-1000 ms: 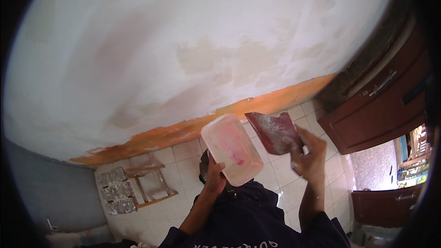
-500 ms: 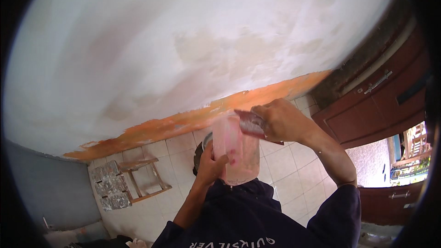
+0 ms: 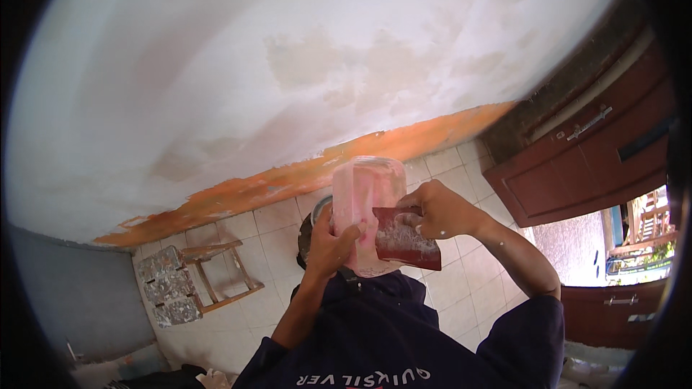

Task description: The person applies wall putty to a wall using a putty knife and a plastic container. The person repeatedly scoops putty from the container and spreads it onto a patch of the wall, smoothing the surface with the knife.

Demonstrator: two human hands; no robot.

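With my left hand (image 3: pixel 334 243) I grip the left side of a pinkish, translucent plastic tub (image 3: pixel 369 180), thumb over its rim. Pale pink and whitish residue coats the inside of the tub. My right hand (image 3: pixel 437 212) pinches a dark red, flat putty spreader (image 3: pixel 409 246), smeared with whitish filler. The spreader lies over the right part of the tub and hides some of it; whether it touches the inside I cannot tell. White specks dot my right wrist.
Ahead rises a white wall (image 3: pixel 216 50) with grey-beige patches and an orange strip (image 3: pixel 404 140) along its foot. A paint-splattered wooden step stool (image 3: pixel 169 287) stands left on the tiled floor (image 3: pixel 277 227). At right is a dark red door (image 3: pixel 569 166) beside a bright opening.
The spreader has come down and toward me, turning its broad face into view over the tub. My view and the tub have shifted slightly.
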